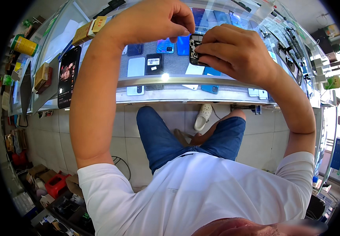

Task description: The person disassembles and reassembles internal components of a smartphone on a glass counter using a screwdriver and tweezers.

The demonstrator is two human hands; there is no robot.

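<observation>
My right hand point(232, 51) grips a small black phone point(195, 49) with its back open, held upright over the glass display counter point(170, 80). My left hand point(158, 19) is pinched at the phone's top edge, thumb and forefinger together; whether something tiny sits between them is too small to tell. Both forearms reach up from below. Under the glass lie several phones and phone backs in blue, white and black.
A large black phone point(68, 74) with a lit screen lies on the counter at left, beside small boxes point(43, 76) and a yellow tin point(25, 45). Cables and chargers line the right side. Below, a tiled floor, a white shoe point(203, 117) and boxes of parts at lower left.
</observation>
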